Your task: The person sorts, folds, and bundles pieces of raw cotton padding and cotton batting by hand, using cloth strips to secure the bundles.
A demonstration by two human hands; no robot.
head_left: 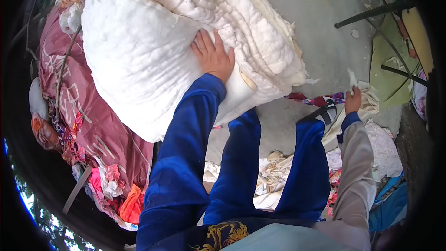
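My left hand (215, 58) lies flat with fingers spread on a large, thick bundle of white cotton batting (134, 60), which is folded in layers. Beside that wrist, a small cream-coloured oval patch (248, 82) shows on the bundle. Out to the right, my right hand (353, 101) is closed, and a white tuft of cotton (352, 77) sticks up from its fingers. A patterned red and purple cloth strip (320, 99) runs from the bundle's lower edge to this hand; whether the fingers grip it too, I cannot tell.
A maroon sack (88, 97) with white writing stands at the left, with colourful rags (132, 202) below it. Dark metal legs (371, 13) jut in at upper right, over a green cloth (390, 65). Crumpled cloths (274, 172) lie around my feet on the grey floor (320, 23).
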